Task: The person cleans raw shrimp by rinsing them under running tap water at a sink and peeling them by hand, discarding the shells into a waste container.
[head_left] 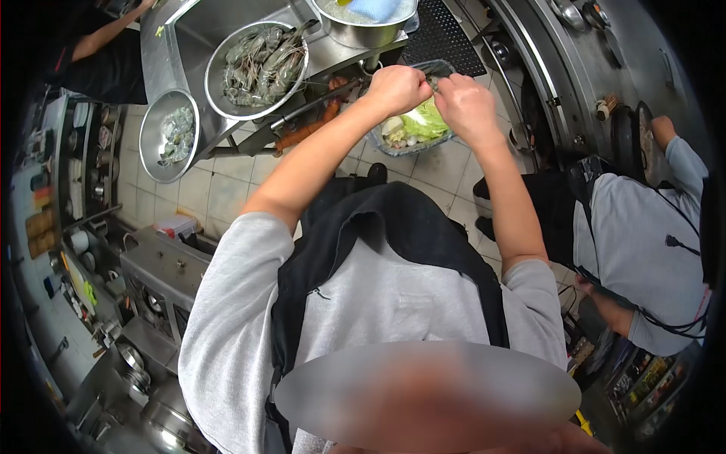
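over one tub [408, 149], one left hand [399, 89] and one right hand [467, 107] curl their fingers; whether pinching, cannot tell.

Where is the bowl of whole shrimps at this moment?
The bowl of whole shrimps is upper left in the head view, between a smaller metal bowl and a metal pot.

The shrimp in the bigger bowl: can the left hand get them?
Probably yes. The shrimp lie uncovered in their bowl, left of the left hand, and nothing seems to block the way.
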The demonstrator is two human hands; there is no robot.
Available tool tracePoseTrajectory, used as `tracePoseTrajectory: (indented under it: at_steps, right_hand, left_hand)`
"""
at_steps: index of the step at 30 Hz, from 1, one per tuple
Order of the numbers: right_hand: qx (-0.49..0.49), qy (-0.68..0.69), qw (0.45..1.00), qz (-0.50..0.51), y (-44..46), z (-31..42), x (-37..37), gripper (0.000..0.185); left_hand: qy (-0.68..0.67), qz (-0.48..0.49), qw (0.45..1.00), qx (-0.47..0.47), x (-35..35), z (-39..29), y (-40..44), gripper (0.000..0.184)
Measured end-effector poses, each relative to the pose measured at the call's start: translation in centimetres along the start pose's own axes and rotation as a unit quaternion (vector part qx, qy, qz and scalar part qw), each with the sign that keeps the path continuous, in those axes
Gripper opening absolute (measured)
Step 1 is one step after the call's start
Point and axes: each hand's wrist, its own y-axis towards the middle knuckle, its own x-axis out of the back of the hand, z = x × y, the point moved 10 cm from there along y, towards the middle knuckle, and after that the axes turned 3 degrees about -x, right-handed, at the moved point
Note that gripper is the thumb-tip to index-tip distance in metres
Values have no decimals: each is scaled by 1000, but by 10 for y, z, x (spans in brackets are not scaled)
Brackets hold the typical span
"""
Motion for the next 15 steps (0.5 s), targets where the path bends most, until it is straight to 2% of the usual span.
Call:
tracePoseTrajectory:
  at_steps: [3, 4, 5, 7, 8, 9, 10, 11, 12, 13, 14, 15]
  right_hand:
    - [-60, -17, 998, -2, -4, -10, -2, 13]
    - [-92, -20, 996, -4, -5, -17, 0, 10]
    - [-92, -22, 995, -6, -6, -20, 0, 10]
    - [-210, 151, 966, -32, -19, -52, -8, 21]
    - [-210, 151, 965, -33, -21, -57, -15, 21]
    - [-315, 343, 885, 1, -34, -78, -44, 26]
    - [-403, 516, 755, 37, -50, -86, -78, 30]
    - [-403, 516, 755, 37, -52, -85, -83, 30]
    - [-409, 567, 714, 38, -55, -82, -92, 30]
    - [-411, 616, 671, 39, -57, -78, -101, 30]
    - [-408, 617, 672, 41, -55, -73, -103, 30]
    - [-415, 652, 634, 30, -56, -69, -108, 32]
  left_hand:
    - [76, 4, 994, 81, -13, 29, 5, 30]
    - [87, 63, 985, 132, -26, 51, 3, 33]
    - [87, 87, 984, 126, -37, 63, -2, 35]
    - [87, 110, 983, 119, -46, 64, -8, 38]
    - [-32, 58, 991, 116, -39, 52, -12, 38]
    - [-150, 5, 982, 111, -34, 46, -14, 39]
    - [-150, 6, 982, 112, -40, 45, -13, 39]
    - [-214, -14, 972, 91, -41, 39, -11, 39]
    - [-277, -36, 958, 70, -39, 34, -9, 39]
    - [-298, -14, 950, 91, -47, 36, -10, 39]
    - [-297, -17, 950, 92, -48, 36, -13, 39]
    - [-298, -66, 949, 71, -38, 35, -14, 38]
